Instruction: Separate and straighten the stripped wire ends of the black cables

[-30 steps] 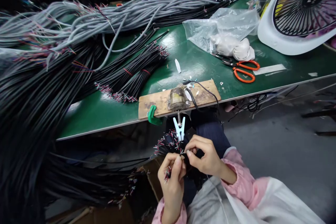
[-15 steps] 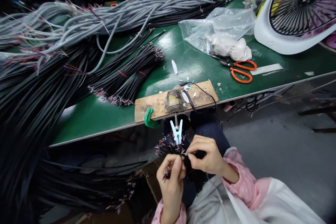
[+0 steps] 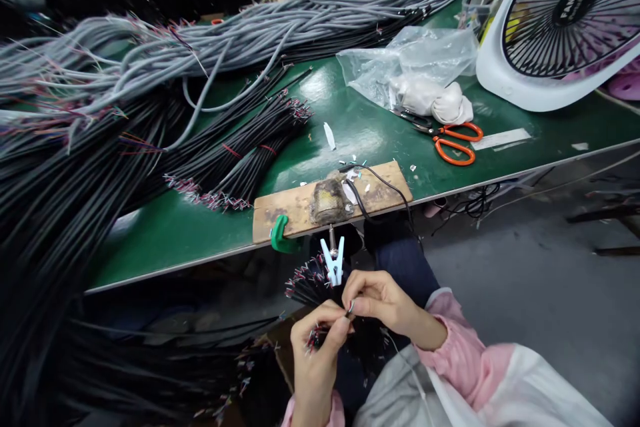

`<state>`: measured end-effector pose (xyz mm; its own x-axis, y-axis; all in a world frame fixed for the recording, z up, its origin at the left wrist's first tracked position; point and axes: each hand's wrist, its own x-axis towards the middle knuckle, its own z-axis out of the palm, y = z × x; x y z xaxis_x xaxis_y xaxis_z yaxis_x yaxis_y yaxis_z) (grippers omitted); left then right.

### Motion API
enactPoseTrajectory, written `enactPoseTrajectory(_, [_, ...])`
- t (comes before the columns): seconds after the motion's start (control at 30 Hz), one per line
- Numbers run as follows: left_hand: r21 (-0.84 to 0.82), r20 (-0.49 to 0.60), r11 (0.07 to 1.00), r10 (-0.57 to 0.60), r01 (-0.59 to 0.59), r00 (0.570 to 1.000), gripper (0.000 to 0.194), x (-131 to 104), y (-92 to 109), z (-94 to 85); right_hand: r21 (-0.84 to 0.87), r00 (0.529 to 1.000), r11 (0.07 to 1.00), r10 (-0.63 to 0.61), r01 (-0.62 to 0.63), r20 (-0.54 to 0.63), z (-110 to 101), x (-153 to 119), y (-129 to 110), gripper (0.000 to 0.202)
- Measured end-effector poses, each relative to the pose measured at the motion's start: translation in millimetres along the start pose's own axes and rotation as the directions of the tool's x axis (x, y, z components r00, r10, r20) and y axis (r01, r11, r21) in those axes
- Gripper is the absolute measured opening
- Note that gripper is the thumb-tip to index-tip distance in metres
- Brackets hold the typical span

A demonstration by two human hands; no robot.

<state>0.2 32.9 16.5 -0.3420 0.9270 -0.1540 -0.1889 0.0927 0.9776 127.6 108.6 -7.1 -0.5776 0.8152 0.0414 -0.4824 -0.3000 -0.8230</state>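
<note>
My left hand [image 3: 320, 333] is closed on a black cable, pinching it near its stripped end between thumb and forefinger. More cable ends with red and white wires stick out within its curled fingers. Touching it from the right, my right hand [image 3: 377, 300] pinches the thin coloured wires [image 3: 350, 307] at that cable's tip. Just beyond the hands, a light blue clothes peg [image 3: 333, 262] sits on a metal rod in front of the table edge. Below the peg, a bunch of black cables [image 3: 306, 283] with bared wire ends hangs over my lap.
A wooden board [image 3: 270, 213] is held to the green table [image 3: 150, 247] by a green clamp [image 3: 281, 235]. Orange-handled scissors [image 3: 455, 147], a plastic bag [image 3: 405, 57] and a white fan [image 3: 520, 90] stand right. Grey cables [image 3: 225, 47] and black cable bundles [image 3: 235, 153] cover the left.
My right hand has shifted slightly left and down, closer to my left hand. Coloured wires now show at the cable tip between the fingers. The whole view has shifted slightly.
</note>
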Motion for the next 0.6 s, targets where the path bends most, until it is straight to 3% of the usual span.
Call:
enactPoseTrajectory(0.1, [0.006,-0.026,0.989,0.145,-0.145,0.989,0.016,-0.8,0.9,-3.1,0.201,0.990,0.971,0.135,-0.126,-0.029,1.9,9.6,5.3,0.038])
enactPoseTrajectory(0.2, [0.006,-0.029,0.974,0.226,-0.226,0.974,0.013,0.7,2.7,-3.8,0.269,0.989,0.957,0.133,-0.111,-0.065,8.3,22.4,2.5,0.049])
enactPoseTrajectory(0.3, [-0.014,-0.061,0.972,0.234,-0.235,0.970,0.014,6.6,7.8,-0.8,0.275,0.996,0.958,0.094,-0.088,-0.006,15.0,35.3,-3.9,0.057])
enactPoseTrajectory(0.43, [-0.042,-0.137,0.969,0.237,-0.245,0.962,0.016,17.5,11.1,3.9,0.375,0.986,0.912,0.145,-0.166,0.084,18.9,49.9,-7.7,0.061])
enactPoseTrajectory(0.6, [-0.059,-0.112,0.955,0.283,-0.291,0.953,0.013,27.7,3.0,2.8,0.423,0.990,0.897,0.137,-0.126,0.002,21.9,59.2,-11.4,0.048])
